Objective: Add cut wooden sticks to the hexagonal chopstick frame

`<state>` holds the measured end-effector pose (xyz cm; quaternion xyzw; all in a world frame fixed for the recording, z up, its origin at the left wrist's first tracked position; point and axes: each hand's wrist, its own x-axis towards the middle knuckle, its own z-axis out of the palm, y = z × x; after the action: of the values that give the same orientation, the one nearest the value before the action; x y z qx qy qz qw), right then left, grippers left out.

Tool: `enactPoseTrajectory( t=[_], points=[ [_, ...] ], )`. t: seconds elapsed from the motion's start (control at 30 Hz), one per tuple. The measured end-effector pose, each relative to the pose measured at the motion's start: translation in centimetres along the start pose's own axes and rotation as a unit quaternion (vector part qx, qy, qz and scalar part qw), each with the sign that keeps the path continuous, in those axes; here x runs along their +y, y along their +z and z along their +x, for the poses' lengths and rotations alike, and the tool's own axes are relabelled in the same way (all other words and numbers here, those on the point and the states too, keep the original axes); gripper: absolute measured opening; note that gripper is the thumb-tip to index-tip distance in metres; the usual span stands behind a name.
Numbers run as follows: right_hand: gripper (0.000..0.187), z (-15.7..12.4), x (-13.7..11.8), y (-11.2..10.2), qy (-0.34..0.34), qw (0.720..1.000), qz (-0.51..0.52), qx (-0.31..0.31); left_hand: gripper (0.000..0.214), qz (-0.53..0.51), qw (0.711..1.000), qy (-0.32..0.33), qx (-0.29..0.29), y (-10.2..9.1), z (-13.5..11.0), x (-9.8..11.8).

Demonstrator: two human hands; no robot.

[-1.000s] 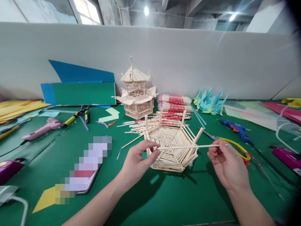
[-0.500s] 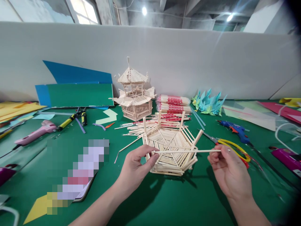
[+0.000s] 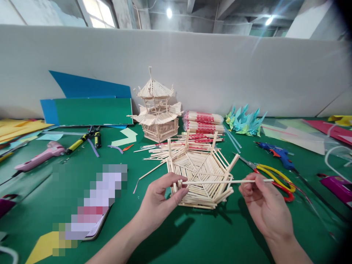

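A thin wooden stick [image 3: 214,182] is held nearly level by the right hand [image 3: 265,207], at 4 o'clock from a shallow, many-sided stick frame [image 3: 192,165]. It is pinched narrowly between thumb and fingers, its right tip left protruding past them. By the left hand [image 3: 163,196], at 8 o'clock, an upright cluster of stick ends [image 3: 179,184] is gripped between thumb and fingertips; whether it is joined to the frame cannot be told. The stick's left end is brought up against this cluster, and the near half of the frame is crossed by it in the view.

The frame is set on the green tabletop [image 3: 209,238], its floor laid in wedge-shaped sections. Around it are placed a stick pagoda model [image 3: 156,115] at 11 o'clock, packaged stick bundles [image 3: 203,123] at 12, a blue paper flower [image 3: 246,120] between 1 and 2, a blue glue gun [image 3: 277,153] at 2, and scissors [image 3: 272,175] at 3, near the right hand.
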<state>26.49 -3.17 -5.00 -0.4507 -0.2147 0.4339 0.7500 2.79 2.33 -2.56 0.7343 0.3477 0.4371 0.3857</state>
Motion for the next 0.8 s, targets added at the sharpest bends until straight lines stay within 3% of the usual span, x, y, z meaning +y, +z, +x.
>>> enactPoseTrajectory(
  t=[0.8],
  points=[
    [0.020, -0.05, 0.10, 0.12, 0.014, 1.000, 0.008, 0.023, 0.012, -0.027, 0.995, -0.070, -0.067, -0.97, 0.80, 0.61]
  ],
)
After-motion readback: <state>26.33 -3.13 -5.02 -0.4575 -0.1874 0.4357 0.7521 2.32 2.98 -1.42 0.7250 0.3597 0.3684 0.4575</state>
